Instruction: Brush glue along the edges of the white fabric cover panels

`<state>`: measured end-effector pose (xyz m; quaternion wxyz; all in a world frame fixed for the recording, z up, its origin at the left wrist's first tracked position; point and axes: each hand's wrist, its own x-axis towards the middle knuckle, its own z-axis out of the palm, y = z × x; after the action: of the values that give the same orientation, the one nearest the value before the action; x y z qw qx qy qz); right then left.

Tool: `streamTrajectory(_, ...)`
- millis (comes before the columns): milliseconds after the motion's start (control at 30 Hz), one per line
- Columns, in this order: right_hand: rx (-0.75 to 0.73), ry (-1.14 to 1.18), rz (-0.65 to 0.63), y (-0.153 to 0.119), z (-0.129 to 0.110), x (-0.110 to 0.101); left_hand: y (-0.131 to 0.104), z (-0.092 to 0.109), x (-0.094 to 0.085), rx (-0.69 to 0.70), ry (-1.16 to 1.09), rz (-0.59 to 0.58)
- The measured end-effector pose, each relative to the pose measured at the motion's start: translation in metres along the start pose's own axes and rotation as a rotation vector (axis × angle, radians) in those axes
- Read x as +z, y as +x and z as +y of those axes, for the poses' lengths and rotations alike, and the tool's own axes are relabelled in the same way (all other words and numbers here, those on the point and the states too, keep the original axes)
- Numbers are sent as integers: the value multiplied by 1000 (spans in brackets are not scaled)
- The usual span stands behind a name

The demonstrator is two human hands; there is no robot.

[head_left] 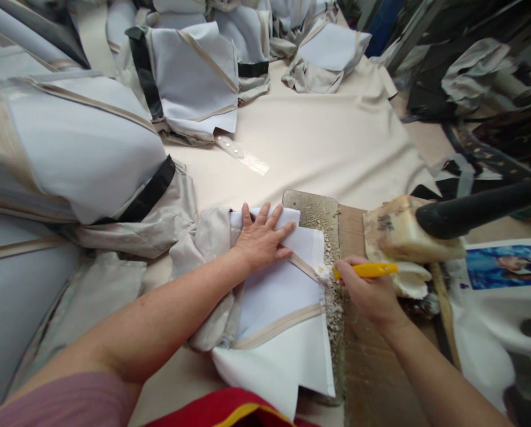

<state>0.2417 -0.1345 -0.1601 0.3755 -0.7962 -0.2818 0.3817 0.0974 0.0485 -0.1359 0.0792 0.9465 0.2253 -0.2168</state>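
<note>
Closest to me, my right hand (372,290) is pinching a yellow-handled brush (366,270), its gluey tip touching the edge of the white fabric piece (278,296) with beige trim. That piece lies on the desk (336,148) right in front of me, its right edge over a glue-crusted board (318,216). My left hand (261,237) is spread flat, fingers fanned, pressing the fabric's top corner down. Just right of the brush sits a grimy glue container (398,228), with a black bar (483,207) sticking over it. Farther back, stacks of folded white pieces (194,77) with black and beige strips pile up across the beige cloth covering the desk.
</note>
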Motion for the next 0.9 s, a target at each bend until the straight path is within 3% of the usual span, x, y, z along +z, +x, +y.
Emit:
streamTrajectory(100, 12, 13, -43, -10, 3, -5, 0, 0, 1, -1, 0, 3)
streamTrajectory(200, -73, -1, -71, -19, 9, -9, 0, -1, 3, -1, 0, 5)
streamTrajectory(433, -210, -93, -16, -36, 4, -16, -2, 1, 3, 6, -2, 3)
streamTrajectory(567, -120, -79, 69, -37, 7, -12, 1, 0, 2, 1, -19, -27)
streamTrajectory(667, -27, -18, -5, -46, 11, -9, 2, 2, -4, -19, -37, -66)
streamTrajectory(767, 89, 39, -64, -59, 11, -12, -12, 18, -21, -38, -79, -104)
streamTrajectory(833, 135, 45, -61, -64, 9, -16, -34, 36, -36, 86, -153, -167)
streamTrajectory(900, 123, 28, -30, -66, 6, -18, -60, 56, -47, 291, -258, -327)
